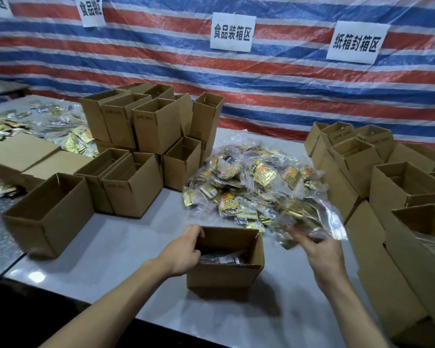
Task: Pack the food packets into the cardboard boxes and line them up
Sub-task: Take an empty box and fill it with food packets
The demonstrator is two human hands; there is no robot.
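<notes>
A small open brown cardboard box (226, 272) stands right before me, near the front edge of the grey table (126, 237), with flat packets (221, 258) lying in its bottom. My left grip (186, 249) hooks over its left wall. My right grip (322, 252), just right of the box, holds a clear plastic bag of gold food packets (312, 222). Behind the box lies a heap of bagged food packets (249, 177). Left of the heap stand stacked open cardboard boxes (148, 126), and right of it a cluster of open cardboard boxes (387, 182).
</notes>
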